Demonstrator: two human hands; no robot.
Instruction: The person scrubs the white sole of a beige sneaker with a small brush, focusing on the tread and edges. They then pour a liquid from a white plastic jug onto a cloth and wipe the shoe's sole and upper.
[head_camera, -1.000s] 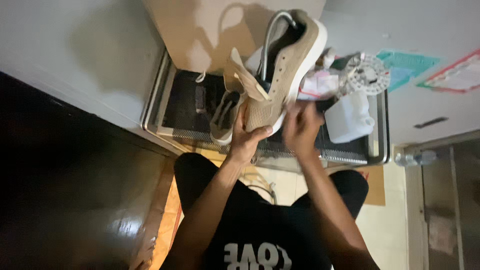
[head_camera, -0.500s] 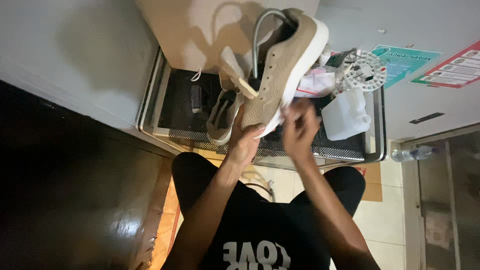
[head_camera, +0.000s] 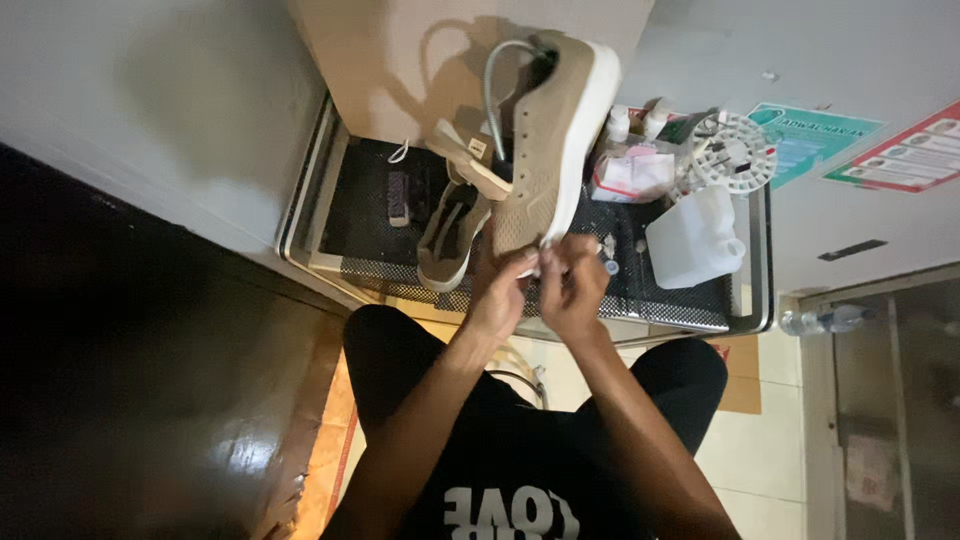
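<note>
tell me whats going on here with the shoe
A person is working on a beige sneaker held toe-down over a metal tray lined with a dark mat. Both the left hand and the right hand meet at the toe end of its white sole. A second sneaker lies on the tray beside a small brush, with a white plastic jug to the right.

The hands (head_camera: 540, 285) cover the shoe's (head_camera: 550, 140) toe; small tray (head_camera: 755, 250) items blur.
</note>
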